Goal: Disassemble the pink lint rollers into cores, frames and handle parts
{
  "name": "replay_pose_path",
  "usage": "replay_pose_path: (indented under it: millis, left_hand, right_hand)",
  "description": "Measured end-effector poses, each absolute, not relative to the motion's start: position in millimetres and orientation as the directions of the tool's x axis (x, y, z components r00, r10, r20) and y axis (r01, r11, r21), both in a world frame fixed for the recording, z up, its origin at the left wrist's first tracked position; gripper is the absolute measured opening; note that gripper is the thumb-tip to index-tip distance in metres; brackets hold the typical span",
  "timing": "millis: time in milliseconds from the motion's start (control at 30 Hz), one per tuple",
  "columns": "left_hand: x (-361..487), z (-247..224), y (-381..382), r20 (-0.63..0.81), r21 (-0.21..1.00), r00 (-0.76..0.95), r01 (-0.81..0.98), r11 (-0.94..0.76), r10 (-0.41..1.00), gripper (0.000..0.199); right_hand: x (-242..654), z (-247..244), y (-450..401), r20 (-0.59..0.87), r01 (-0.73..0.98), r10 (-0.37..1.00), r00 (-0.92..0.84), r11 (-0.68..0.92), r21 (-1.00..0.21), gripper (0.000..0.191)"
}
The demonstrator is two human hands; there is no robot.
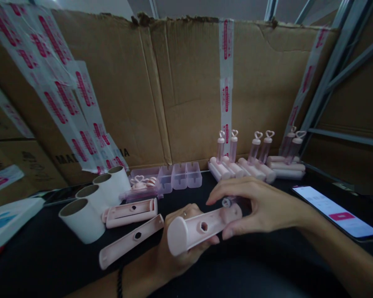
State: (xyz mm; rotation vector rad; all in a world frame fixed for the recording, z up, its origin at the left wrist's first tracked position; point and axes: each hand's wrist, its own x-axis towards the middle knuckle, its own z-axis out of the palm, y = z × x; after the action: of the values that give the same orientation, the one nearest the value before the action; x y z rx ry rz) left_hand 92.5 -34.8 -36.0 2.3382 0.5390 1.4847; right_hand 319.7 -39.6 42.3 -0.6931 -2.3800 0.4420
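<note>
Gripping pale-pink half-round plastic casing [213, 221] at approx. 6 o'clock, L hand [170, 263] wraps underneath, prob. to keep hollow face up, while R hand [261, 207] curls round small clear plastic tube [226, 202] near casing's 2 o'clock end, can't tell if pinching.

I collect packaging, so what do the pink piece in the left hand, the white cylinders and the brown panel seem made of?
Pink piece: likely plastic, satin; smooth, with a neat hole. White cylinders: matte, perhaps card, given brownish insides; uncertain. Brown panel: dull cardboard, by its creases and ragged top edge.
</note>
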Motion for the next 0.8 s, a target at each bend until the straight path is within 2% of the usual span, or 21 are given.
replay_pose_path:
  millis: [100, 200, 267, 333, 400, 433, 567, 700, 800]
  left_hand:
    - [92, -39, -33, 0.798, 0.446, 0.392, 0.126, -0.886, 0.458, 0.035]
    - [91, -40, -33, 0.824, 0.349, 0.381, 0.241, -0.906, 0.419, 0.030]
    - [91, -39, -34, 0.843, 0.261, 0.388, 0.309, -0.914, 0.372, 0.025]
    - [91, -37, -35, 0.844, 0.199, 0.429, 0.307, -0.931, 0.322, 0.014]
    - [92, -36, -36, 0.832, 0.154, 0.485, 0.262, -0.953, 0.268, 0.004]
    - [92, -36, -37, 0.826, 0.128, 0.512, 0.239, -0.963, 0.237, 0.007]
    - [94, -36, -40, 0.797, -0.007, 0.600, 0.133, -0.991, 0.075, 0.012]
    - [94, -38, -42, 0.727, -0.195, 0.683, 0.101, -0.976, -0.074, 0.007]
    - [94, -40, -43, 0.681, -0.321, 0.709, 0.063, -0.945, -0.185, 0.012]
  right_hand:
    - [316, 38, -36, 0.383, 0.364, 0.576, -0.722, 0.788, -0.497, 0.034]
    - [320, 38, -34, 0.425, 0.356, 0.589, -0.688, 0.784, -0.509, 0.026]
    - [328, 38, -31, 0.536, 0.382, 0.646, -0.543, 0.759, -0.528, 0.025]
    - [336, 38, -23, 0.631, 0.426, 0.716, -0.298, 0.692, -0.584, 0.027]
    - [339, 33, -14, 0.649, 0.479, 0.753, -0.112, 0.613, -0.628, 0.031]
    - [338, 29, -9, 0.646, 0.516, 0.758, -0.090, 0.590, -0.621, 0.033]
    - [318, 5, 5, 0.558, 0.630, 0.780, -0.282, 0.589, -0.506, 0.033]
    - [291, -14, 9, 0.380, 0.601, 0.820, -0.428, 0.572, -0.558, 0.035]
    - [277, -18, 14, 0.337, 0.620, 0.804, -0.489, 0.593, -0.514, 0.034]
